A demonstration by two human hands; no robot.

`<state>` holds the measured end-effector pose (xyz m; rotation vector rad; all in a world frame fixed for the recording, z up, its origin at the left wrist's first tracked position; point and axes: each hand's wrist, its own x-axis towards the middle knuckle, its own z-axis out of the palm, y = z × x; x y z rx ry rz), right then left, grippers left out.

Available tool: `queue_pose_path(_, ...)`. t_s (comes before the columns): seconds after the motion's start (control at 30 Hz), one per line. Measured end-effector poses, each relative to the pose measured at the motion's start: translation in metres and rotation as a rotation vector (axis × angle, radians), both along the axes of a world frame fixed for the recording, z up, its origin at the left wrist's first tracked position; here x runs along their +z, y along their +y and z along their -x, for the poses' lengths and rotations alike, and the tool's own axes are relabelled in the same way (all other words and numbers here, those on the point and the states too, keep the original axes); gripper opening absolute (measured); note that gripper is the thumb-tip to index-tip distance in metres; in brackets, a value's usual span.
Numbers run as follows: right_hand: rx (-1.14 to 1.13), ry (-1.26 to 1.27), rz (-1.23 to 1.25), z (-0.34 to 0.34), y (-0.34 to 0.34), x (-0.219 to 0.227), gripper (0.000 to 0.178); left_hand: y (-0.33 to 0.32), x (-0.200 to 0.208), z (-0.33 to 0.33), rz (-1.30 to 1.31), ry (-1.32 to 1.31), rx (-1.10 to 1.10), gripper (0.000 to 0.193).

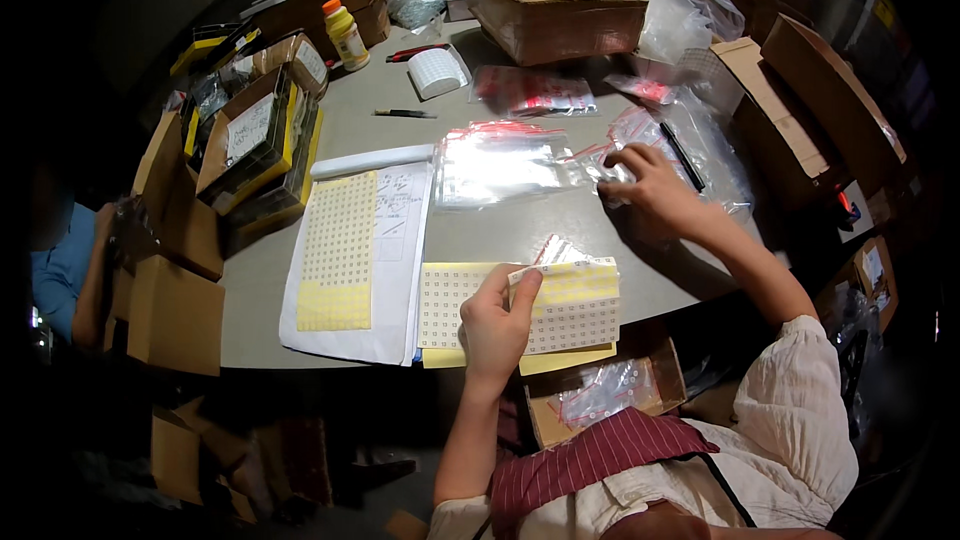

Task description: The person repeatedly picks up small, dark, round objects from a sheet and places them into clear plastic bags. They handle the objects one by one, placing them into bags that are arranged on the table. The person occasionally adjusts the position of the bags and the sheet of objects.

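Observation:
My left hand (500, 325) grips a sheet of small yellow and white stickers (575, 318), thumb on top, at the table's near edge. A second yellow sheet sticks out beneath it. Just beyond, partly covered, lies a small clear bag (562, 250). My right hand (650, 185) is over the right part of the table, its fingers curved and apart beside small clear zip bags (590, 162); whether a fingertip touches one cannot be made out. Left of those bags lies a stack of larger clear bags with red top edges (500, 168).
An open notebook (395, 280) with another sticker sheet (340, 250) lies at left. A black marker (682, 155) rests on bags at right. Cardboard boxes (555, 10) and a yellow bottle (345, 35) stand farther back. A box (665, 375) holding bags sits by my lap. Another person's arm (95, 275) shows at far left.

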<state>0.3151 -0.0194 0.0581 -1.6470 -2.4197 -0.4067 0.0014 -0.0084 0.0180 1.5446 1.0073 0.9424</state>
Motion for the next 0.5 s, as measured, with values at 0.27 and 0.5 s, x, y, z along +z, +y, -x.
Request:
queue_pose_path(0.27,0.149,0.599,0.322,0.044,-0.014,0.018,0.033,0.002,-0.011,-0.003,0.008,-0.127,-0.026,0.024)
queue_pose_path(0.5,0.149,0.500,0.548,0.071,-0.024,0.039,0.043,0.001,-0.019,-0.002,0.011,-0.107,-0.031,0.023)
